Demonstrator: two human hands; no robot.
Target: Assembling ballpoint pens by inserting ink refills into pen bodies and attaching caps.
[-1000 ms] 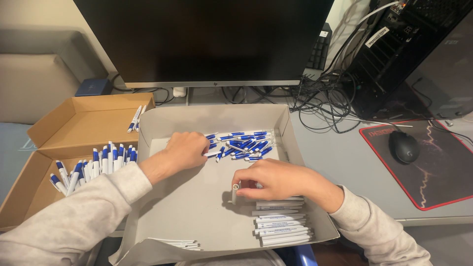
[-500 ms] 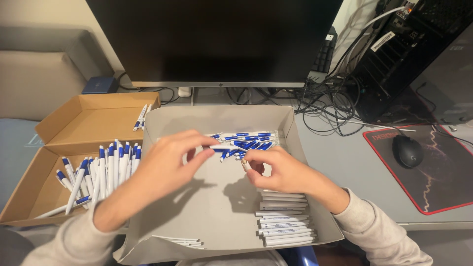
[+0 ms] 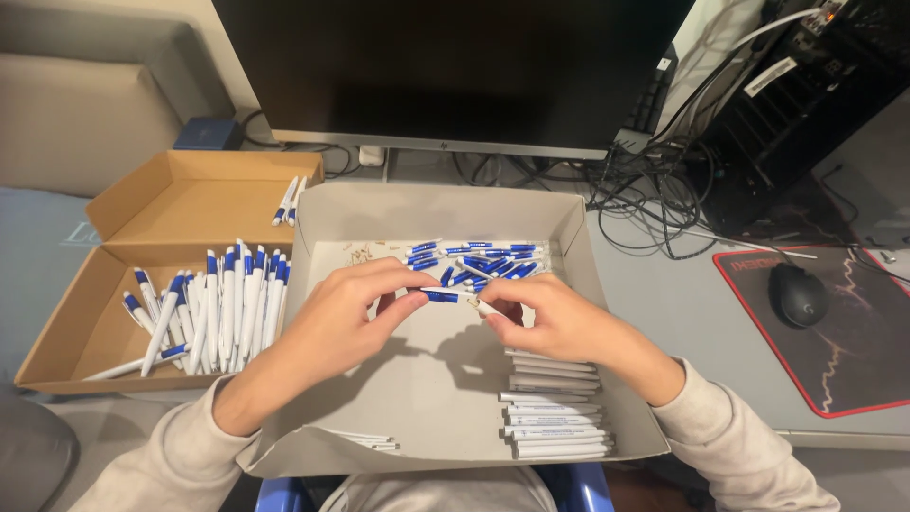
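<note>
I see a blue and white pen part (image 3: pixel 445 297) held level between both hands, above the middle of the grey cardboard tray (image 3: pixel 431 398). My left hand (image 3: pixel 346 318) pinches its blue end between thumb and fingertips. My right hand (image 3: pixel 550 318) is closed on the white end, where a small piece sticks out; I cannot tell what that piece is.

Just beyond the hands, at the far side of the tray, lies a loose heap of blue pen parts (image 3: pixel 479 261). A scatter of tiny pale bits (image 3: pixel 362 253) sits left of that heap.

Under and near side of the right hand, a neat row of white pen barrels (image 3: pixel 555 412) is stacked along the tray's right wall. A few more white pieces (image 3: pixel 365 439) lie near the left wrist.

Left of the left hand, an open brown cardboard box (image 3: pixel 199 204) holds many finished blue and white pens (image 3: pixel 213 308).

Well right of the right hand, a black mouse (image 3: pixel 798 294) rests on a black and red mouse mat (image 3: pixel 853 360) on the worktop. A dark monitor (image 3: pixel 455 71) stands beyond the tray, with tangled cables (image 3: pixel 654 194) to its right.
</note>
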